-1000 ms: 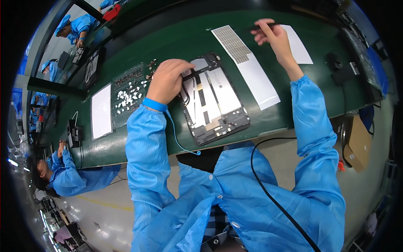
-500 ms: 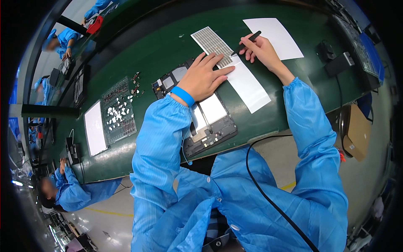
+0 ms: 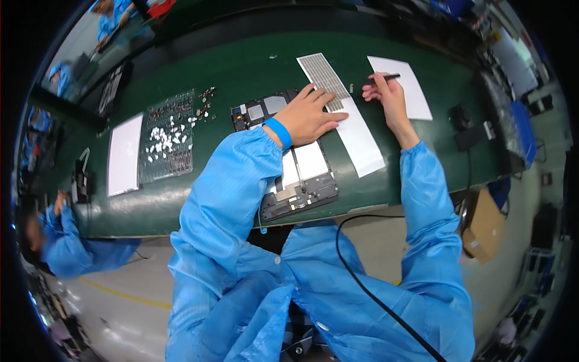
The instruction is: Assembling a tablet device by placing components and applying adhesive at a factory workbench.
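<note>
My left hand (image 3: 304,116) lies flat with fingers spread, pressing on the sheet of small grey stickers (image 3: 322,73). A bare white backing part (image 3: 363,145) of that sheet stretches toward me. Past its right edge, my right hand (image 3: 387,95) is raised, closed around slim black tweezers (image 3: 392,76). A small grey sticker strip (image 3: 351,88) shows between the sheet and the right fingers; I cannot tell whether the tweezer tips hold it. Under my left wrist is an opened tablet (image 3: 301,196), its inner parts exposed and partly covered by the hand.
A white paper sheet (image 3: 415,99) lies behind my right hand. Left of the tablet are a clear tray (image 3: 167,136) with small white pieces, scattered small parts (image 3: 206,99) and a white panel (image 3: 125,157). Black blocks (image 3: 473,136) stand right. A co-worker (image 3: 78,244) sits at left.
My right hand has lifted away from the sticker sheet to the right, and a small sticker strip now shows off the sheet's edge. My left hand stays on the sheet. The view has shifted.
</note>
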`<state>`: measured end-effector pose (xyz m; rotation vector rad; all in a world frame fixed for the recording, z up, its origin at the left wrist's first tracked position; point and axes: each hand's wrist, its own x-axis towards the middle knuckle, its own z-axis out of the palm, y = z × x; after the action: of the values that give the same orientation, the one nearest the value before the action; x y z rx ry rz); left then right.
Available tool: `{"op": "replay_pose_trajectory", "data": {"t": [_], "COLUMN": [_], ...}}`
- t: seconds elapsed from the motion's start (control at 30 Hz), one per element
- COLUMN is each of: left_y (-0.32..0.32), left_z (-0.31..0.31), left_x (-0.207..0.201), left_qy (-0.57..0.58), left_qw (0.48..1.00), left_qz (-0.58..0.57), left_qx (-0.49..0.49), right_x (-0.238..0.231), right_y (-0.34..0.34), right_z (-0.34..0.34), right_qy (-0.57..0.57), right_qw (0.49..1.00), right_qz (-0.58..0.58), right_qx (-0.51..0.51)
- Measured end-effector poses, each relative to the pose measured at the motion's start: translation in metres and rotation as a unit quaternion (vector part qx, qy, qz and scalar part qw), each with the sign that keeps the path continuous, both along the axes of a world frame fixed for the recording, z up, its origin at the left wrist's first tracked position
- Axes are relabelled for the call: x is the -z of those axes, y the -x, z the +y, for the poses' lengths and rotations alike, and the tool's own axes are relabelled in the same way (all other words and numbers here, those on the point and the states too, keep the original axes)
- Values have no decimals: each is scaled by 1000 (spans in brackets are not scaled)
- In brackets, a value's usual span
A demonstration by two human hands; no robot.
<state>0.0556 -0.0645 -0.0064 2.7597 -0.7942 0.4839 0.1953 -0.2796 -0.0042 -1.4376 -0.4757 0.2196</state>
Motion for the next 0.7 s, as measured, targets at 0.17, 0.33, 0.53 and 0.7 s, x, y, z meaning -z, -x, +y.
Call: {"op": "replay_pose_trajectory", "data": {"t": [0.17, 0.33, 0.53, 0.7], "left_y": [17, 60, 63, 60], "left_z": [26, 92, 85, 73], "left_x": [-27, -31, -20, -14], "left_qy": [81, 194, 216, 255], "left_qw": [994, 966, 965, 955], "left_qz": [-67, -42, -7, 50], "left_qx": [-2, -166, -147, -141], "right_x": [-6, -25, -10, 3], "right_y": [15, 49, 47, 42], "right_z": [20, 98, 116, 114], "right_qy": [-13, 59, 99, 76], "right_qw": [1000, 994, 991, 992], "right_qz": [20, -24, -37, -25], "right_qx": [0, -87, -87, -94]}}
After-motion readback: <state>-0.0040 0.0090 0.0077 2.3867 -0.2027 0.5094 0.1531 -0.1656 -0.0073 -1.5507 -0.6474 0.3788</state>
